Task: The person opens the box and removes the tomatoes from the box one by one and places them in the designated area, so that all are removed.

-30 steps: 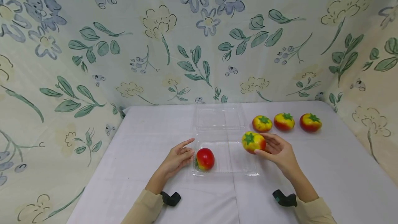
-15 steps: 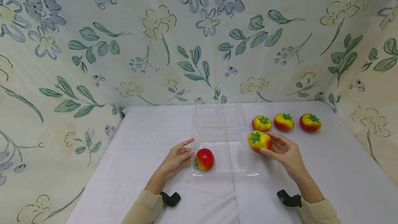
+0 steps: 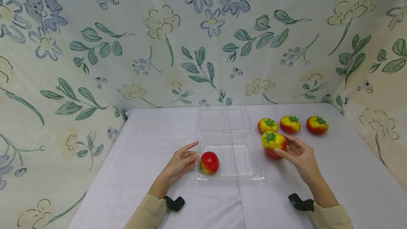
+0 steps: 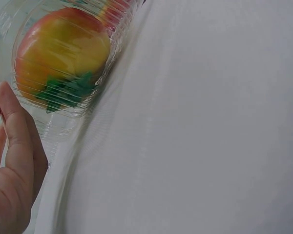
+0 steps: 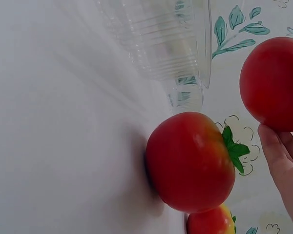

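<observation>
My right hand [image 3: 301,156] holds a red-and-yellow tomato [image 3: 272,141] with a green leafy top, raised off the table right of the clear plastic box [image 3: 233,176]. Below it the red side of another tomato [image 3: 272,154] shows, partly hidden; in the right wrist view this tomato [image 5: 190,163] sits on the cloth, apart from the held one. The left hand [image 3: 178,165] pinches the box's left rim, its index finger stretched out. One tomato [image 3: 210,163] lies inside the box at front left, its green leaves [image 4: 71,90] showing through the ribbed wall.
Three more tomatoes [image 3: 267,125] stand in a row at the back right. The box's clear lid [image 3: 224,121] lies folded back behind it. White cloth [image 3: 143,133] covers the table; a flowered curtain [image 3: 203,45] hangs behind it.
My right hand has moved to the right with the tomato, away from the box and over the table. Another tomato's red side now shows beneath it. The left hand stays at the rim.
</observation>
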A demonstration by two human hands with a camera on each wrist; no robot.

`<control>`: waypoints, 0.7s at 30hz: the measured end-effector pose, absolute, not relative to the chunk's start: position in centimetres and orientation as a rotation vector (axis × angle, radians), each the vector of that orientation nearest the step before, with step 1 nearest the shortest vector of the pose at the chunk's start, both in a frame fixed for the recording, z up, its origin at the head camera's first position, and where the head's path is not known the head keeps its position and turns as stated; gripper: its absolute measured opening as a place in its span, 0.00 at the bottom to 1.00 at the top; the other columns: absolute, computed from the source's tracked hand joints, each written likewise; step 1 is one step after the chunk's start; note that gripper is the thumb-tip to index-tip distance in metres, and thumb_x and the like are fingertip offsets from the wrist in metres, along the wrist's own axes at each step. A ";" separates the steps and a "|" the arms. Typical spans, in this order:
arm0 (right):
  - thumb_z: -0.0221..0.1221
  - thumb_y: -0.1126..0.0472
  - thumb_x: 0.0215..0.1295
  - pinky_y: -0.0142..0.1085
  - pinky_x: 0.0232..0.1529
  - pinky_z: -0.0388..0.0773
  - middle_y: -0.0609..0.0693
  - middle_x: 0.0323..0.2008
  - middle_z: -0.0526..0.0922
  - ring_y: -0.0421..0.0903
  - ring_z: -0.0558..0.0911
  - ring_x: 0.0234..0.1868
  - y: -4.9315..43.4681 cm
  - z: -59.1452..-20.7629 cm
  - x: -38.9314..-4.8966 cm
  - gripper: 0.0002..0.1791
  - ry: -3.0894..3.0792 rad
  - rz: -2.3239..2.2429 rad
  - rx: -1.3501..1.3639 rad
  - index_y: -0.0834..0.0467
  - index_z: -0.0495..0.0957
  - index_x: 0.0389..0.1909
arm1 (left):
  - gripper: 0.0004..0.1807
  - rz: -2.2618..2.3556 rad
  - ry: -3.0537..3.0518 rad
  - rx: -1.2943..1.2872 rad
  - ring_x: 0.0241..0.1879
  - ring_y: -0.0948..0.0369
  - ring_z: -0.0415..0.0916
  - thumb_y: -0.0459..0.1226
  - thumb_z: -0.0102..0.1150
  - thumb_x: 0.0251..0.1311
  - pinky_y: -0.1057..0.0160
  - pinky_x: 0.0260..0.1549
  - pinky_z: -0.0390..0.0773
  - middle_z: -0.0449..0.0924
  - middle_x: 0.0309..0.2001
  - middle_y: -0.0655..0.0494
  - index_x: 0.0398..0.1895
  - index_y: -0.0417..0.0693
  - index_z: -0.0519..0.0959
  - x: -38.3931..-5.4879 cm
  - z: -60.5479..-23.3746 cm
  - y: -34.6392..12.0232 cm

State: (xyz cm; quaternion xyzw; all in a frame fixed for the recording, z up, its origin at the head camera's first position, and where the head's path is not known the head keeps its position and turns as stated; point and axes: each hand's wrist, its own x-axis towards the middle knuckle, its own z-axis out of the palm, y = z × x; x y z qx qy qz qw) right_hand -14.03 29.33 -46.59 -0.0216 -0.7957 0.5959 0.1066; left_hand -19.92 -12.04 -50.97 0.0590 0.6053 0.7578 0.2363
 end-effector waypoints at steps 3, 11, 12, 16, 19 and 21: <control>0.69 0.60 0.63 0.21 0.50 0.74 0.49 0.62 0.74 0.32 0.74 0.58 29.8 -46.8 -14.1 0.34 -2.304 1.772 -0.049 0.65 0.68 0.68 | 0.32 2.080 1.657 0.157 0.33 0.62 0.78 0.29 0.57 0.69 0.70 0.40 0.82 0.77 0.42 0.51 0.75 0.46 0.62 -20.0 -51.0 -12.1; 0.68 0.67 0.62 0.20 0.50 0.73 0.44 0.59 0.74 0.29 0.74 0.56 31.1 -47.2 -14.2 0.29 -2.144 1.918 -0.011 0.58 0.74 0.64 | 0.33 2.083 1.654 0.153 0.33 0.62 0.78 0.29 0.57 0.69 0.70 0.39 0.82 0.77 0.42 0.51 0.76 0.44 0.61 -20.0 -51.0 -12.0; 0.68 0.67 0.62 0.20 0.50 0.73 0.44 0.59 0.74 0.29 0.74 0.56 31.2 -47.3 -14.2 0.28 -2.131 1.928 -0.016 0.58 0.74 0.64 | 0.33 2.084 1.655 0.153 0.33 0.62 0.78 0.29 0.57 0.69 0.70 0.39 0.82 0.77 0.42 0.51 0.76 0.45 0.61 -20.0 -51.0 -12.0; 0.68 0.67 0.62 0.19 0.50 0.72 0.44 0.58 0.73 0.29 0.74 0.56 31.7 -47.2 -14.3 0.28 -2.096 1.946 -0.057 0.59 0.73 0.64 | 0.33 2.087 1.656 0.155 0.33 0.62 0.78 0.29 0.58 0.69 0.70 0.39 0.82 0.77 0.42 0.51 0.75 0.44 0.62 -20.0 -51.0 -12.0; 0.68 0.66 0.62 0.19 0.49 0.73 0.43 0.58 0.73 0.29 0.74 0.55 32.0 -47.2 -14.2 0.29 -2.065 1.969 -0.093 0.60 0.73 0.64 | 0.33 2.089 1.657 0.155 0.33 0.62 0.78 0.29 0.58 0.69 0.70 0.38 0.82 0.77 0.42 0.51 0.75 0.44 0.61 -20.0 -50.9 -12.0; 0.68 0.66 0.62 0.19 0.49 0.73 0.43 0.58 0.73 0.30 0.74 0.55 32.2 -47.1 -14.2 0.30 -2.033 1.999 -0.121 0.60 0.72 0.65 | 0.33 2.089 1.654 0.153 0.33 0.62 0.78 0.29 0.58 0.69 0.70 0.39 0.82 0.77 0.42 0.51 0.76 0.43 0.61 -20.0 -51.0 -12.0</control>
